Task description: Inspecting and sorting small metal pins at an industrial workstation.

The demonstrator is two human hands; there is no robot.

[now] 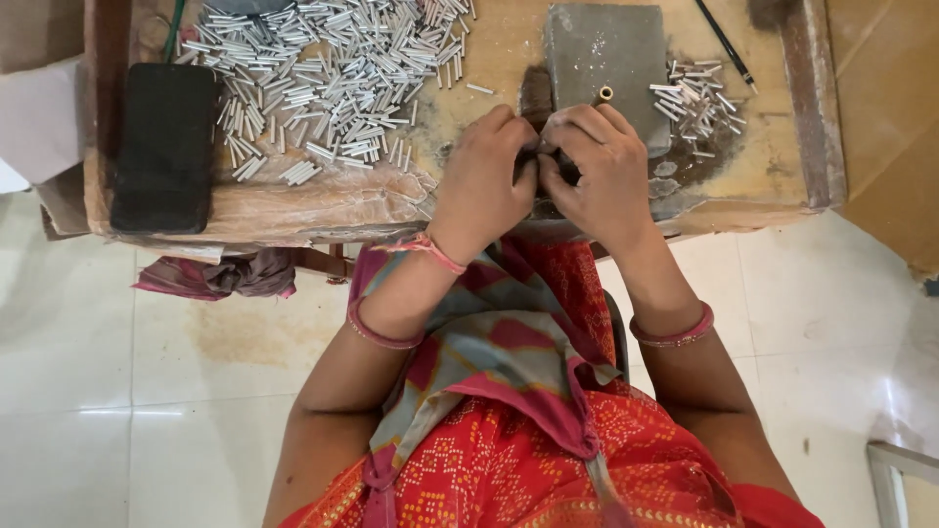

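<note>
**Metal tubes: light, stiff, prone to rolling — pinch mid-length**

Metal is most of what lies on this workbench (293, 210). Both hands meet at its front edge, just below the grey block (603, 59).

- Left hand (481, 181): fingers curled in, tips pressed together against the tips of the other hand. They pinch something small and dark between them; it is mostly hidden, so I cannot tell what it is.
- Right hand (604, 176): fingers bent and closed on that same spot, thumb tucked under. A short brass-coloured tube end (605, 94) stands up just above the knuckles, by the block's front edge. Cannot tell whether the hand holds it or it sits in the block.
- Big pile of silver tubes (323, 83) covers the back-left part of the workbench, well apart from the hands. A smaller pile (696, 103) lies just right of the block, near the right hand.
- Black pad (164, 147) sits at the left edge. A thin dark rod (726, 44) lies near the back-right corner.

Handling judgement: the tubes look thin-walled, rigid and very light. Smooth round surface means they likely slip and roll once nudged, and the loose heap would scatter easily. Best grip looks like a thumb-and-forefinger pinch at mid-length, one piece at a time; holding by the end gives less control. Crushing seems unlikely with finger force, bending possible if levered.
</note>
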